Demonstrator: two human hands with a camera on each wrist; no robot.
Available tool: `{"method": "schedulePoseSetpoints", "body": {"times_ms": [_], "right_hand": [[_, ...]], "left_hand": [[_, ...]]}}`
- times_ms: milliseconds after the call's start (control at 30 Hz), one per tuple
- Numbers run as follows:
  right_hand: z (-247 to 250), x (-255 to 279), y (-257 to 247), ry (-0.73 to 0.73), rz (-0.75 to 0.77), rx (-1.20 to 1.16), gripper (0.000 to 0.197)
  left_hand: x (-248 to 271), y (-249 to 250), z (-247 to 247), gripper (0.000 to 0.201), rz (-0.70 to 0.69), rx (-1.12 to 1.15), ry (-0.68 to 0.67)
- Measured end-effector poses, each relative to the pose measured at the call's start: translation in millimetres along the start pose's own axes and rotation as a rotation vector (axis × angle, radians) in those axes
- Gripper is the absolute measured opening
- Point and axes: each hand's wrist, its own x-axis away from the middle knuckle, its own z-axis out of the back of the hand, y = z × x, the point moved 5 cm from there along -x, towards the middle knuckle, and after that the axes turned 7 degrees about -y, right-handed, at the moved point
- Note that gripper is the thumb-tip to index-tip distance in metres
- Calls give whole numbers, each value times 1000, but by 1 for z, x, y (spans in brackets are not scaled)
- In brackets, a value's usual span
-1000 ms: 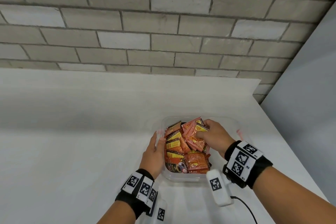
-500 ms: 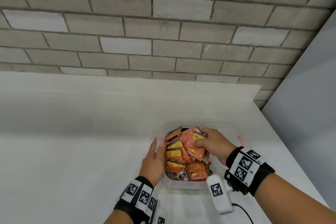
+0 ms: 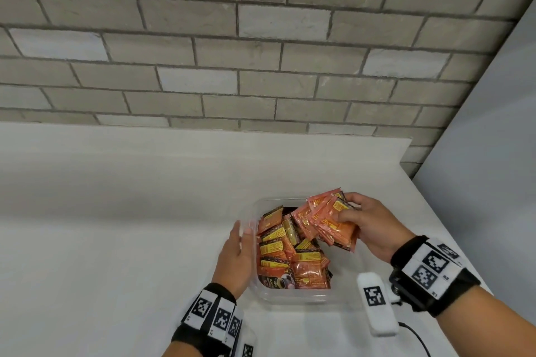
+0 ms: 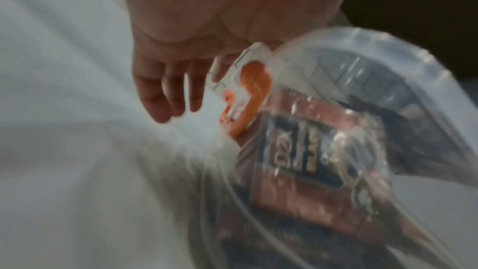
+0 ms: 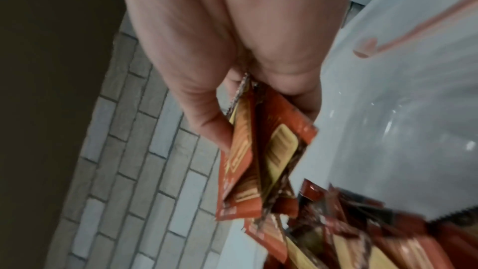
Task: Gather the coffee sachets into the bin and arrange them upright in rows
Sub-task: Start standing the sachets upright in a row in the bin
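A clear plastic bin (image 3: 295, 297) sits on the white table and holds several orange and red coffee sachets (image 3: 285, 252) lying jumbled. My right hand (image 3: 368, 224) pinches a fanned bunch of sachets (image 3: 327, 222) lifted above the bin's right side; the right wrist view shows this bunch (image 5: 261, 163) between thumb and fingers. My left hand (image 3: 236, 252) rests flat against the bin's left wall with straight fingers (image 4: 165, 93) beside the bin's orange clip (image 4: 248, 97).
A grey brick wall (image 3: 261, 38) stands behind the white table (image 3: 116, 226). A grey panel (image 3: 493, 153) closes off the right side, just past the table's right edge. A white tagged device with a black cable (image 3: 377, 304) hangs under my right wrist.
My right hand has risen and moved right out of the bin, lifting a bunch of sachets with it. My left hand stays against the bin's left wall.
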Motion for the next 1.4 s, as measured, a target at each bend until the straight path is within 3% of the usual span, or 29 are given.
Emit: {"method": "schedulePoseSetpoints", "body": {"times_ms": [67, 133, 200, 267, 367, 533, 667, 833, 900, 967, 1100, 1267, 1400], "right_hand": [[5, 14, -13, -63, 39, -35, 29], [3, 30, -29, -153, 93, -74, 30], [-3, 44, -44, -248, 162, -75, 34], [-12, 54, -54, -312, 221, -6, 39], [-23, 61, -62, -339, 288, 114, 33], [-25, 63, -61, -331, 339, 248, 39], [-24, 62, -52, -288, 369, 382, 45], [-11, 61, -33, -157, 389, 504, 50], [-8, 64, -23, -96, 337, 418, 55], [-12, 68, -12, -133, 282, 322, 56], [-14, 69, -1, -175, 224, 281, 44], [4, 75, -2, -78, 170, 60, 20], [7, 78, 1, -47, 132, -128, 25]], "left_hand": [[12, 21, 15, 80, -101, -58, 112], [32, 62, 23, 78, -271, -9, 134], [47, 102, 15, 72, -389, 135, -10], [50, 127, -1, 80, -428, 293, -200], [46, 138, -26, 93, -344, 473, -412], [48, 123, -61, 57, -53, 734, -708], [59, 117, -80, 36, 9, 824, -881], [52, 105, -84, 39, 29, 913, -838], [50, 100, -81, 37, 13, 920, -807], [50, 99, -80, 30, -6, 926, -782], [48, 97, -77, 25, -47, 978, -730], [49, 94, -73, 31, -67, 1002, -691], [47, 90, -74, 38, -122, 898, -555]]}}
